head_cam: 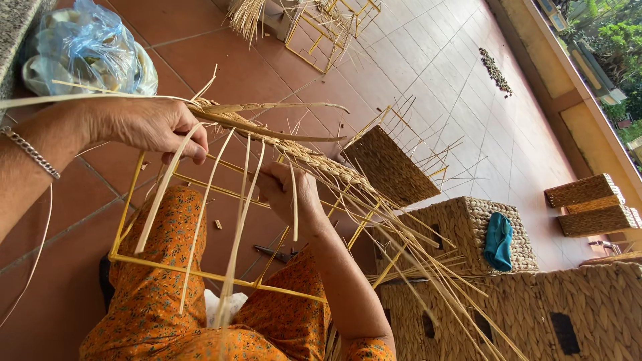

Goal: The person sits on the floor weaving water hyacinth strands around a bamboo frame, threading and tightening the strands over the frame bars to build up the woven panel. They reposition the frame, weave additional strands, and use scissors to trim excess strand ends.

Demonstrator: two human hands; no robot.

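A yellow wire basket frame (200, 274) rests across the lap of a person seated on the floor in an orange floral-print garment (160, 321), its upper edge bound by a plaited band of pale straw fibre (294, 152) that runs between the two hands. The left hand (150, 127), a silver chain bracelet (30, 152) at its wrist, is closed around the thick end of the plait, fingers curled over it at the frame's top corner. Just below and to the right of it, the right hand (289, 194) is curled against the underside of the band, fingers hidden behind the weave, so how firmly it grips cannot be told. Loose pale straw strands (234, 220) hang down from the band between the two hands and over the frame, while longer ones fan out past the right hand toward the lower right.

Beyond the right hand stands a half-woven square basket with bare yellow uprights (391, 167); near it sit finished woven straw boxes (468, 227), one with a teal cloth (498, 241) draped over its edge. Above the left hand lies a crumpled blue-and-clear plastic bag (87, 50). Farther off are empty yellow wire frames (321, 30), all on a red tiled floor (428, 73).
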